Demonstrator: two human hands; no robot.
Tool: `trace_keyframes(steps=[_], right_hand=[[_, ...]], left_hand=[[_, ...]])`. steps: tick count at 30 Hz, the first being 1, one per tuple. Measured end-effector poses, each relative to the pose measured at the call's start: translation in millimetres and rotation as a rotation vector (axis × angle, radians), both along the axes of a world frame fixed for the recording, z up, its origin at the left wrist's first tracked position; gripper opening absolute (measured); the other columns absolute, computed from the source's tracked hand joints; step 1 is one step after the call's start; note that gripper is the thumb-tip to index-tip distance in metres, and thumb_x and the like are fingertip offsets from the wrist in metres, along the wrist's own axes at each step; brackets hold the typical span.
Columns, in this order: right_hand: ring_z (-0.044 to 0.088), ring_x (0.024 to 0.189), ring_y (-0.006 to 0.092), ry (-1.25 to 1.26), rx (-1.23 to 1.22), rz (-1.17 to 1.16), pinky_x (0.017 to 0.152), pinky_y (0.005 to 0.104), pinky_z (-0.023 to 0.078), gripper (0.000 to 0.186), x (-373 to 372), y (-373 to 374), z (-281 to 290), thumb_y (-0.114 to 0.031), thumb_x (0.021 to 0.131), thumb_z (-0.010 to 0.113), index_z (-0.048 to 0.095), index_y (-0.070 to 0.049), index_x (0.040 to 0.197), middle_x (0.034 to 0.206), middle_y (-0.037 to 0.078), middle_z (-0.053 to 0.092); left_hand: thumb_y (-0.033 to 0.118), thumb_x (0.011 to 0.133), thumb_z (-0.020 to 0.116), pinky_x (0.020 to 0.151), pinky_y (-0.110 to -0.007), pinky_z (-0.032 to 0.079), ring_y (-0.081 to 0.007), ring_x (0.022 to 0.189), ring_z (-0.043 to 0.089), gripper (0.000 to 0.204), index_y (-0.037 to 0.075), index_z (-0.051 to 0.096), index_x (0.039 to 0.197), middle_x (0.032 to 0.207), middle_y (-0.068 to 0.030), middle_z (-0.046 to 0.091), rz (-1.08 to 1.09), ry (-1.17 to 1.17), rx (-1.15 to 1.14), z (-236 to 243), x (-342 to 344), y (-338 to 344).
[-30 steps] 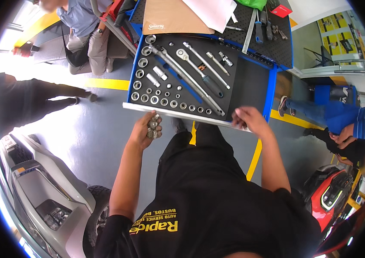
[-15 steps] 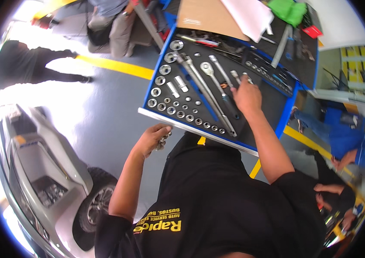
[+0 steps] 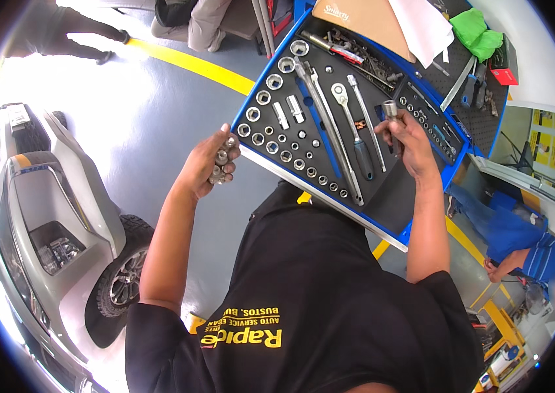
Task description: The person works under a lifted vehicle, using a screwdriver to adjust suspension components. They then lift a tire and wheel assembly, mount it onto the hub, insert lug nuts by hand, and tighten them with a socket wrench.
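My right hand (image 3: 413, 145) is raised over the right part of the open tool drawer (image 3: 382, 200), its fingers closed on a silver socket (image 3: 390, 109) that stands upright out of the grip. A dark shaft shows under it, partly hidden by the fingers. Just past the drawer's front left corner, my left hand (image 3: 204, 160) is closed around several small silver sockets (image 3: 220, 157). Black foam lines the drawer. In it lie rows of sockets (image 3: 263, 97), a ratchet (image 3: 340, 95) with a dark grip, a long breaker bar (image 3: 325, 124) and a slim extension bar (image 3: 366, 121).
Behind the foam lie loose tools and a socket set (image 3: 431, 124). Cardboard (image 3: 362, 23), a green cloth (image 3: 476, 34) and a red box (image 3: 504, 65) sit on top. A silver vehicle (image 3: 61, 216) stands at left. Other people are at far left, top and right.
My right hand has lifted from the foam and now holds a socket upright. My left hand has moved up beside the drawer's corner, still holding its sockets. The view has shifted.
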State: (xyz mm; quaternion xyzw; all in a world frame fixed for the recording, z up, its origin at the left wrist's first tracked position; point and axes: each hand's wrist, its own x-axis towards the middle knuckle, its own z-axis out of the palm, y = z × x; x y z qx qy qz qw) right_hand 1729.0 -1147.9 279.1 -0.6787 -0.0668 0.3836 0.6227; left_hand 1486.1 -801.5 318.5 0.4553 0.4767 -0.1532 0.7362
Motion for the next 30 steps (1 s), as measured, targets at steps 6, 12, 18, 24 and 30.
trace_keyframes(steps=[6, 12, 18, 24, 30], right_hand=[[0.059, 0.068, 0.0134, 0.037, -0.17, 0.178, 0.066, 0.0307, 0.049, 0.028, -41, 55, 18, -0.032, 0.09, 0.071, 0.065, -0.006, 0.101, 0.075, 0.001, 0.065], [0.069, 0.087, 0.032, -0.839, -0.279, 0.646, 0.075, 0.0419, 0.054, 0.022, -89, 180, -18, -0.019, 0.085, 0.07, 0.073, -0.011, 0.105, 0.095, 0.01, 0.072], [0.069, 0.089, 0.0318, -1.07, -0.388, 0.965, 0.077, 0.0456, 0.057, 0.024, -108, 225, -19, -0.019, 0.084, 0.07, 0.067, -0.012, 0.107, 0.104, 0.006, 0.064], [0.073, 0.082, 0.0312, -1.126, -0.468, 1.0, 0.074, 0.0453, 0.058, 0.018, -121, 207, -12, -0.019, 0.085, 0.066, 0.071, -0.01, 0.1, 0.111, 0.012, 0.065], [0.072, 0.075, 0.0325, -1.172, -0.434, 1.011, 0.07, 0.044, 0.058, 0.011, -128, 211, -19, -0.014, 0.081, 0.065, 0.071, -0.006, 0.086, 0.115, 0.015, 0.065]], left_hand=[[0.035, 0.1, 0.055, 0.054, -0.022, 0.042, -0.007, 0.064, 0.048, 0.042, 0.009, 0.058, 0.133, 0.084, 0.0024, 0.051, 0.086, -0.131, -0.19, -16, -40, -27], [0.028, 0.098, 0.047, 0.054, -0.023, 0.043, -0.0087, 0.065, 0.05, 0.043, 0.007, 0.058, 0.134, 0.086, 0.0012, 0.054, 0.295, -0.168, -0.326, -17, -65, -46], [0.027, 0.097, 0.048, 0.059, -0.027, 0.047, -0.0119, 0.07, 0.054, 0.04, 0.008, 0.057, 0.131, 0.087, -0.0001, 0.055, 0.375, -0.241, -0.292, -9, -98, -47], [0.033, 0.098, 0.057, 0.058, -0.027, 0.047, -0.0127, 0.073, 0.055, 0.032, 0.011, 0.059, 0.122, 0.089, -0.0006, 0.055, 0.484, -0.234, -0.349, -14, -121, -47], [0.039, 0.1, 0.058, 0.06, -0.028, 0.048, -0.0129, 0.072, 0.056, 0.03, 0.012, 0.058, 0.112, 0.086, 0.0003, 0.053, 0.394, -0.271, -0.289, -13, -105, -48]])
